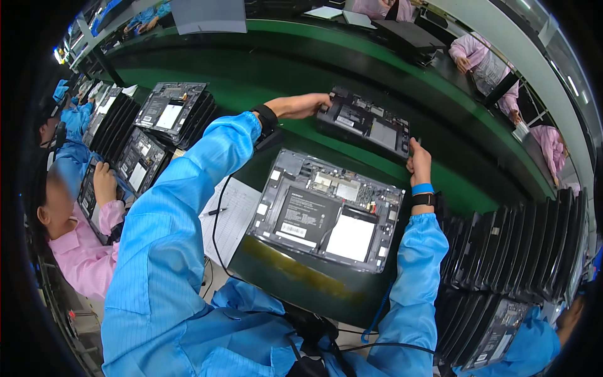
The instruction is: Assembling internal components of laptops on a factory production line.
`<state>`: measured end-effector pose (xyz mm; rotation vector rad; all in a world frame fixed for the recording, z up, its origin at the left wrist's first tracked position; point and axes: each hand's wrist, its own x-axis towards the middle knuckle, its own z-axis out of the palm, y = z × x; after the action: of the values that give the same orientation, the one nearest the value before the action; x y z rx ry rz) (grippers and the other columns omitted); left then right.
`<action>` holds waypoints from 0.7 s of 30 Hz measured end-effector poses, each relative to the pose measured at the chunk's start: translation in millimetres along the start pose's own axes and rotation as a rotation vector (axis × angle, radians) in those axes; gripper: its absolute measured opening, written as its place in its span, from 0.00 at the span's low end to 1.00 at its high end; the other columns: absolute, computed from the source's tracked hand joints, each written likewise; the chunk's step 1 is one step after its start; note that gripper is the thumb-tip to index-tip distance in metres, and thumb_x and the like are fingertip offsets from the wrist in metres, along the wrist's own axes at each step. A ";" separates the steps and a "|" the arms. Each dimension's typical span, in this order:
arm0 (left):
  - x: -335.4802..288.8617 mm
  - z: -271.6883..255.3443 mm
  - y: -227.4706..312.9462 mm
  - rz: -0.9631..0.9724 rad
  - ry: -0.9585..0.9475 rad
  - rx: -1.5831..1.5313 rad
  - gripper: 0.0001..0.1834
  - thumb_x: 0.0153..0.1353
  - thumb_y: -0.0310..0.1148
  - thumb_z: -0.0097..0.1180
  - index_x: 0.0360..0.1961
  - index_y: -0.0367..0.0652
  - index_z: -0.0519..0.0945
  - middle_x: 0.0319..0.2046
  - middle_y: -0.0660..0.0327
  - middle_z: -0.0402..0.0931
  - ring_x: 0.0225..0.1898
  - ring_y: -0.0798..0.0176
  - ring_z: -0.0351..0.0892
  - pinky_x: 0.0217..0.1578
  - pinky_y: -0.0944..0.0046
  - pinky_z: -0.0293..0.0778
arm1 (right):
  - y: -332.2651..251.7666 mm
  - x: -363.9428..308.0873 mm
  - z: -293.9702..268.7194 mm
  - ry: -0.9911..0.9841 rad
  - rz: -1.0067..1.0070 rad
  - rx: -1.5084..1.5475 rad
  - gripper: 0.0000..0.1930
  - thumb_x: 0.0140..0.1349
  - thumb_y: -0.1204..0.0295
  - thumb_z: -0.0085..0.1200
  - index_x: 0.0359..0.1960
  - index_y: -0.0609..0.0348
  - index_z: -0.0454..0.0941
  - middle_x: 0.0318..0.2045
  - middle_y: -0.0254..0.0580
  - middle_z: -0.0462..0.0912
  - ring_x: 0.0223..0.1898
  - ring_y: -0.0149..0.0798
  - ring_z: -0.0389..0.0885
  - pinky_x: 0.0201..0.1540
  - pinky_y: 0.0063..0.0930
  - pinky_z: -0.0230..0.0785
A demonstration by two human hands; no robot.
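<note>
Both my arms reach forward over the green belt. Between them is a black laptop base [367, 122], its battery and circuit board exposed. My left hand [311, 105] grips its left end, and my right hand [419, 162] is closed on its right corner. Some of the fingers are hidden behind the base. Nearer to me, a second open laptop base [314, 217] lies on the dark green worktop, showing a large black battery, a white rectangle and a circuit board along its far side. Neither hand touches that one.
Left stands a stack of laptop bases [169, 116]; rows of upright ones [521, 245] crowd the right. Printed paper [231, 217] with a pen [217, 212] lies left of the worktop. The green belt [264, 63] runs behind. A person in pink [81, 251] works at left; others sit across.
</note>
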<state>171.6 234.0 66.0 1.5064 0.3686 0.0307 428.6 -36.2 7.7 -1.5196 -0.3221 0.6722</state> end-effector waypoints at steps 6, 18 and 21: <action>-66.4 61.1 46.2 0.252 0.198 1.493 0.34 0.70 0.44 0.51 0.70 0.32 0.63 0.69 0.45 0.65 0.71 0.46 0.63 0.70 0.47 0.59 | 4.5 -8.4 -23.5 0.229 -0.280 -0.011 0.25 0.75 0.53 0.47 0.40 0.67 0.83 0.16 0.31 0.69 0.15 0.26 0.65 0.19 0.25 0.52; -223.2 232.5 13.1 0.426 0.153 1.420 0.29 0.59 0.35 0.62 0.63 0.42 0.76 0.71 0.63 0.66 0.69 0.54 0.67 0.67 0.50 0.64 | -57.2 -256.6 -0.6 -0.235 -0.351 -0.210 0.09 0.60 0.76 0.69 0.39 0.68 0.85 0.34 0.41 0.88 0.32 0.30 0.85 0.35 0.25 0.77; -225.6 230.3 8.2 0.473 0.123 1.432 0.29 0.63 0.38 0.59 0.64 0.39 0.75 0.69 0.59 0.68 0.70 0.55 0.65 0.68 0.50 0.62 | -57.7 -274.2 0.7 -0.214 -0.423 -0.452 0.09 0.57 0.77 0.70 0.37 0.67 0.85 0.32 0.44 0.88 0.34 0.31 0.85 0.38 0.27 0.77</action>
<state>19.3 -43.4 127.9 2.9963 0.0721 0.2806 225.2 -191.6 122.0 -1.7289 -0.9816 0.4381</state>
